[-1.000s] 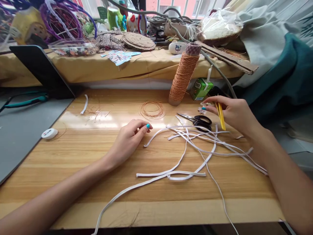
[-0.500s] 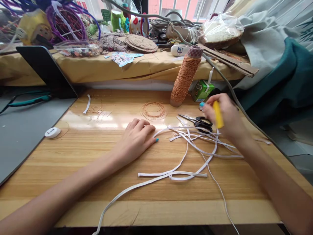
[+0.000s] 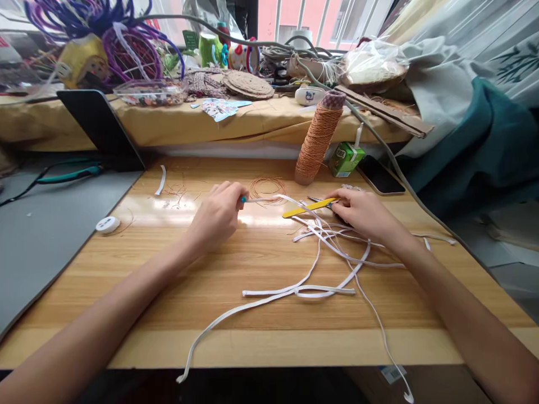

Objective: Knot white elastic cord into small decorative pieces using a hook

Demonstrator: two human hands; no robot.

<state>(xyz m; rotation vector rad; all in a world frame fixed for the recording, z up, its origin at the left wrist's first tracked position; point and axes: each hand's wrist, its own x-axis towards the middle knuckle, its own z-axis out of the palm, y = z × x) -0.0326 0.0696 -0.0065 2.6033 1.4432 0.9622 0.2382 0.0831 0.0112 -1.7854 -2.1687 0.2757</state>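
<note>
My left hand (image 3: 219,211) is closed, with the end of a white flat cord (image 3: 293,201) pinched at its thumb. The cord runs right from there into a loose tangle of white cords (image 3: 326,231) on the table. In my right hand (image 3: 362,213) is a thin, flat yellow strip (image 3: 305,209), its free end pointing left across the cords. Beneath that hand lie scissors (image 3: 314,198), mostly hidden, with the tip showing. A coil of thin brown cord (image 3: 269,188) rests just behind the pinched cord.
On the wooden table (image 3: 168,314) stand a tall spool of orange-brown twine (image 3: 319,143) and a green drink carton (image 3: 345,159), beside a phone (image 3: 381,174). A small white round case (image 3: 108,225) lies at left, near a leaning dark tablet (image 3: 101,132). Craft clutter fills the cloth-covered ledge (image 3: 269,120).
My left hand has lifted from the tabletop and now pinches a white cord. My right hand has come left and down, bringing the yellow strip over the cords; the view has shifted slightly.
</note>
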